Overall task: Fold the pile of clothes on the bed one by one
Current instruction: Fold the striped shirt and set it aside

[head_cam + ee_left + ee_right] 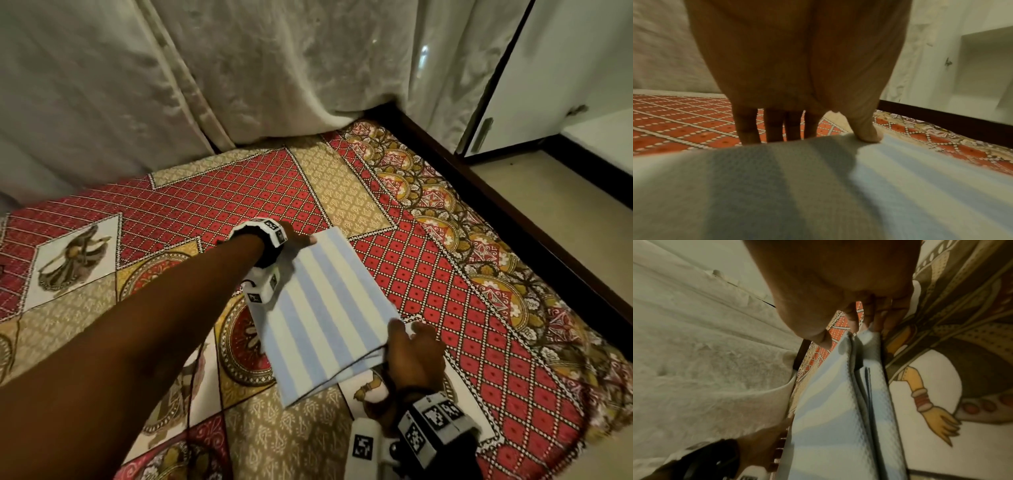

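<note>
A folded blue-and-white striped cloth (322,308) lies slanted across the patterned bedsheet (219,202). My left hand (298,238) pinches its far corner. In the left wrist view the thumb (865,131) presses on top of the cloth (838,186) and the fingers (748,128) go down behind its edge. My right hand (407,346) grips the near right corner, thumb on top and fingers underneath. The right wrist view shows the stacked layers of the cloth (828,402) spreading from that grip (849,324). No other clothes are in view.
Pale curtains (205,68) hang along the far side of the bed. A dark wooden bed frame (496,192) runs down the right side, with floor (565,198) and a white cabinet door (548,68) beyond it. The bedsheet extends left and right of the cloth.
</note>
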